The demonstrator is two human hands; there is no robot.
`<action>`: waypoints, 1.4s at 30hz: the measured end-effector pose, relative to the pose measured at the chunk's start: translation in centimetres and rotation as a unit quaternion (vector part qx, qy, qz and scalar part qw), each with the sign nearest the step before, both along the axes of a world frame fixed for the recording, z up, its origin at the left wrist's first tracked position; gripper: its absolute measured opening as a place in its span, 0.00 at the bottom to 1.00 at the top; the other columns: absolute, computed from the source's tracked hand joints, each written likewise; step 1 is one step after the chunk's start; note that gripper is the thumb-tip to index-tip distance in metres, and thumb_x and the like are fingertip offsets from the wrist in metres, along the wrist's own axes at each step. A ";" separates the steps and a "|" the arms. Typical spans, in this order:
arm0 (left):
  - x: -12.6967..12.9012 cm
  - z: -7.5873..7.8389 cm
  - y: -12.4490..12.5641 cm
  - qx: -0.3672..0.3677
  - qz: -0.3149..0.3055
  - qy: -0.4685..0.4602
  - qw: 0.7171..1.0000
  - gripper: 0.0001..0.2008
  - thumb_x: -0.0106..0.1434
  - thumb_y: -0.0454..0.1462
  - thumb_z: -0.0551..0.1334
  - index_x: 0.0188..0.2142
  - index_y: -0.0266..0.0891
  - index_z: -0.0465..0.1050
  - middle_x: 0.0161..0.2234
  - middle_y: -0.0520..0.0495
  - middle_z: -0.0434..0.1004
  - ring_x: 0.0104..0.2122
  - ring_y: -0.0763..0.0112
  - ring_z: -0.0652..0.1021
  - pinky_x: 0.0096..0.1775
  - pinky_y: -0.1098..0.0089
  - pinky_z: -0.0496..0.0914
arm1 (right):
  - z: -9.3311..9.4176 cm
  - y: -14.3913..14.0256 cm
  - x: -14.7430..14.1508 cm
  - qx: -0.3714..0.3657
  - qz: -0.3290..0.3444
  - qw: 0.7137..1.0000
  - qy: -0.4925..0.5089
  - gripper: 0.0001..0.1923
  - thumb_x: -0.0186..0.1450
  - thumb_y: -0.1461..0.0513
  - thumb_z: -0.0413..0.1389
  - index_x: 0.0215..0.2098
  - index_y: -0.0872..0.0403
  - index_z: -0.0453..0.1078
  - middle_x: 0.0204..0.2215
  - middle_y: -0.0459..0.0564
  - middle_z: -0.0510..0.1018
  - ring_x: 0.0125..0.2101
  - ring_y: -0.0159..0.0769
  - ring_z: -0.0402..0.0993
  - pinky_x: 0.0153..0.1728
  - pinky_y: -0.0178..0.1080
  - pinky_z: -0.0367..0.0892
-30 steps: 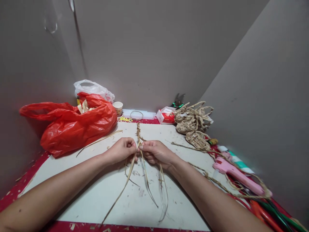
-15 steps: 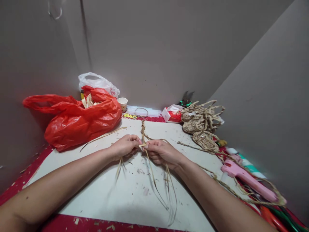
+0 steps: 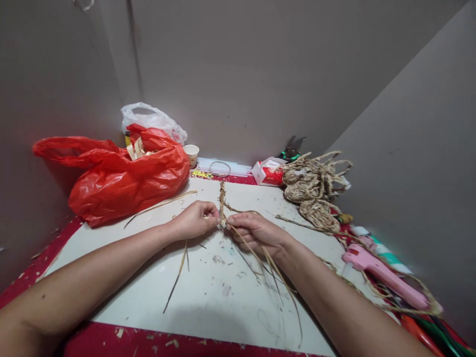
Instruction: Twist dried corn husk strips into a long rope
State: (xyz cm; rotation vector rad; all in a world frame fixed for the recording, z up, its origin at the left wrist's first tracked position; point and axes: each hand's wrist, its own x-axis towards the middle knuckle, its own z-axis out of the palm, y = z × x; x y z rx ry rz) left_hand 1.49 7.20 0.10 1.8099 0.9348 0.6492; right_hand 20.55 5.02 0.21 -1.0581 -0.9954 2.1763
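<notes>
My left hand and my right hand meet over the middle of a white board, fingertips pinched on the near end of a braided straw cord that runs away from me toward the wall. Loose straw strands trail from my left fingers toward me. More strands fan out under my right hand and along the right forearm.
A red plastic bag with a white bag behind it sits at the left. A paper cup, a red-and-white box, pliers, woven straw pieces and a pink glue gun line the back and right side.
The strands under my right hand have swung from hanging straight toward me to lying along my right forearm. Both hands stay pinched at the braid's end; the view has shifted slightly.
</notes>
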 end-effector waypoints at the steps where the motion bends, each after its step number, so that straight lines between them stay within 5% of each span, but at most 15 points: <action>1: 0.0 0.0 -0.1 0.014 0.002 0.003 1.000 0.08 0.55 0.38 0.57 0.29 0.34 0.68 0.23 0.54 0.64 0.23 0.78 0.62 0.26 0.76 0.57 | 0.0 0.0 0.0 -0.002 -0.001 1.000 0.001 0.18 0.55 0.60 0.61 0.23 0.54 0.53 0.14 0.33 0.46 0.14 0.18 0.34 0.12 0.25 0.32; 11: 0.4 -0.6 -0.6 0.052 0.035 -0.051 0.997 0.11 0.60 0.41 0.54 0.27 0.35 0.65 0.23 0.55 0.62 0.25 0.78 0.62 0.29 0.75 0.59 | 0.0 -0.3 -0.1 0.017 0.007 1.000 0.012 0.19 0.56 0.59 0.61 0.25 0.53 0.53 0.14 0.33 0.47 0.14 0.18 0.35 0.12 0.24 0.33; 20: 1.3 -0.6 -1.4 -0.144 0.088 -0.178 0.969 0.15 0.56 0.46 0.60 0.26 0.35 0.63 0.17 0.56 0.63 0.14 0.85 0.56 0.18 0.77 0.50 | 0.2 -0.6 -0.6 0.047 0.018 0.999 0.010 0.14 0.58 0.57 0.59 0.29 0.55 0.58 0.14 0.33 0.47 0.14 0.19 0.36 0.12 0.25 0.33; 26: 1.2 -0.6 -1.5 -0.282 0.073 -0.218 0.931 0.16 0.54 0.46 0.62 0.23 0.37 0.61 0.10 0.61 0.50 0.10 0.85 0.49 0.15 0.76 0.43 | 0.4 -1.2 -1.4 0.095 -0.012 0.995 -0.034 0.14 0.58 0.54 0.58 0.32 0.54 0.61 0.14 0.34 0.49 0.14 0.20 0.38 0.12 0.26 0.36; 29: 1.0 -0.4 -1.3 -0.300 0.064 -0.223 0.925 0.14 0.51 0.43 0.64 0.25 0.37 0.62 0.12 0.60 0.53 0.11 0.86 0.49 0.15 0.77 0.42 | 0.4 -1.4 -1.8 0.112 -0.042 0.991 -0.056 0.15 0.58 0.53 0.59 0.31 0.54 0.60 0.13 0.33 0.50 0.13 0.20 0.39 0.12 0.26 0.36; 33: 0.9 -0.2 -1.2 -0.219 0.061 -0.190 0.955 0.10 0.51 0.38 0.64 0.28 0.36 0.64 0.14 0.60 0.56 0.13 0.84 0.54 0.17 0.77 0.46 | 0.2 -1.4 -1.9 0.106 -0.065 0.990 -0.064 0.16 0.56 0.54 0.60 0.28 0.53 0.56 0.12 0.33 0.51 0.13 0.19 0.39 0.12 0.26 0.35; 37: 0.8 -0.4 -1.3 -0.033 0.072 -0.124 0.989 0.08 0.54 0.38 0.61 0.30 0.35 0.68 0.24 0.53 0.69 0.23 0.79 0.66 0.26 0.77 0.60 | 0.2 -1.3 -1.8 0.101 -0.058 0.992 -0.058 0.16 0.56 0.56 0.59 0.28 0.53 0.56 0.12 0.33 0.51 0.12 0.19 0.38 0.12 0.27 0.35; 42: 0.3 -1.1 -1.1 0.166 0.037 -0.013 0.985 0.08 0.60 0.36 0.56 0.32 0.37 0.73 0.30 0.49 0.75 0.31 0.73 0.72 0.37 0.73 0.63 | 0.3 -1.2 -1.5 0.087 -0.050 0.993 -0.059 0.15 0.56 0.56 0.58 0.27 0.53 0.55 0.12 0.33 0.50 0.12 0.19 0.38 0.13 0.27 0.34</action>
